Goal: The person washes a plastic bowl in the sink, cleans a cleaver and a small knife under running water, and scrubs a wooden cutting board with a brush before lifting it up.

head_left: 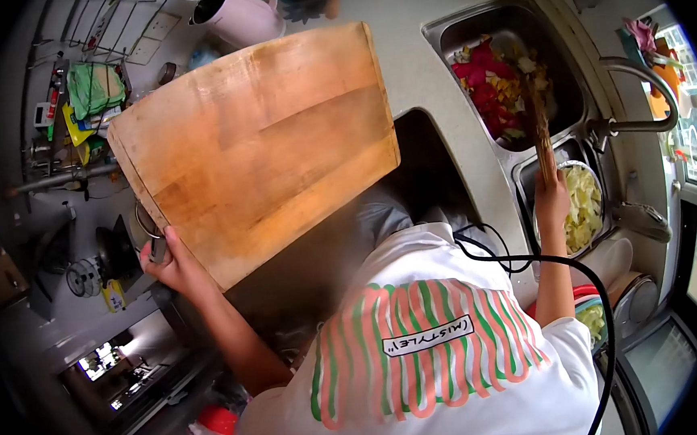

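My left hand [170, 262] is closed around the metal ring handle at one edge of a large wooden cutting board [278, 141]. The board is raised and tilted in front of me, with a wide face turned up. At the right, my right hand [551, 195] grips a long brown brush [542, 127] that looks like bundled bamboo. Its far end reaches into the upper sink basin [571, 64], among red, yellow and pale scraps [485, 87]. Below that hand, a bowl of chopped pale-green vegetables [580, 205] sits in the lower basin.
A curved faucet [649, 124] stands beside the basins. The pink kettle [239, 16] is behind the board on the counter [402, 52]. A wire rack [109, 28] and cluttered utensils line the left. A black cable [587, 273] runs past my right arm.
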